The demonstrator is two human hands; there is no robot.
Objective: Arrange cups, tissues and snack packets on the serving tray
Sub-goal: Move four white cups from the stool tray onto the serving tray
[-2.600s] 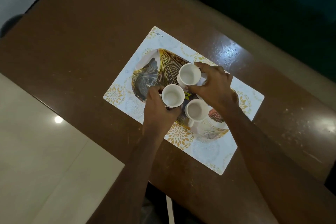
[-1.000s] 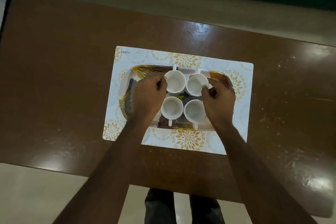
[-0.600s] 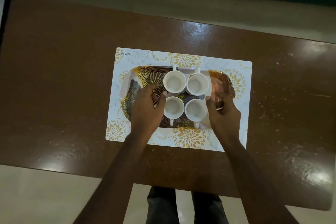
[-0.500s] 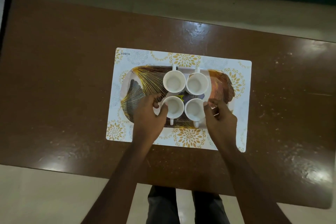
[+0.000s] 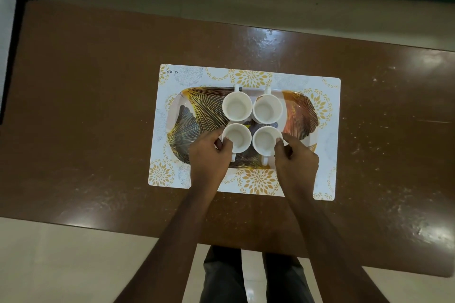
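Several white cups stand in a tight square on the leaf-patterned serving tray (image 5: 299, 115). The far pair, the far left cup (image 5: 236, 106) and the far right cup (image 5: 267, 109), have handles pointing away from me. My left hand (image 5: 209, 155) pinches the rim of the near left cup (image 5: 238, 139). My right hand (image 5: 295, 158) grips the rim of the near right cup (image 5: 266, 141). Both near handles point toward me. No tissues or snack packets are in view.
The tray lies on a white placemat (image 5: 328, 179) with gold flower prints, in the middle of a glossy brown table (image 5: 86, 118). Pale floor shows past the near edge, and my legs are below it. A dark sofa runs along the far side.
The view swung from a slanted angle to square over the table. Both hands slid from the far pair of cups down to the near pair and closed on their rims.
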